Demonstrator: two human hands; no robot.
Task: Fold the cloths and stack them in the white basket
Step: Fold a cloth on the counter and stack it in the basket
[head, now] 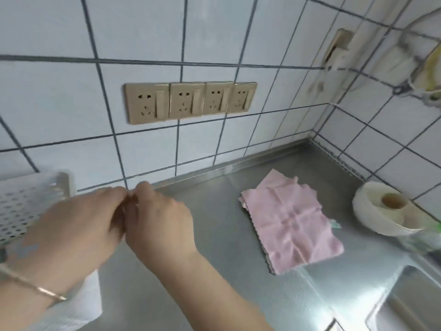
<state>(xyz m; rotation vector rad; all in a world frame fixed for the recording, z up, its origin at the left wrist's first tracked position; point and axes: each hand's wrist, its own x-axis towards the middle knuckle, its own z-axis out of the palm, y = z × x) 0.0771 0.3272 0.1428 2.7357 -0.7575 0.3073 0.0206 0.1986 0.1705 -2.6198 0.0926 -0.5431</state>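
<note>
Pink cloth well right of curled fingers; grip unclear.

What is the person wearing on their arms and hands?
Both forearms are bare, with no sleeves or gloves showing. The left hand has a thin gold-coloured bangle around its wrist. The right hand shows no bracelet or watch, and no rings can be made out.

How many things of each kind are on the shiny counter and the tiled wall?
Pink cloth piles, crumpled square on the steel counter: 1
White perforated plastic baskets: 1
Beige wall sockets: 4
White rolls with a brown core: 1
White paper towels under the left wrist: 1
Total: 8
</note>
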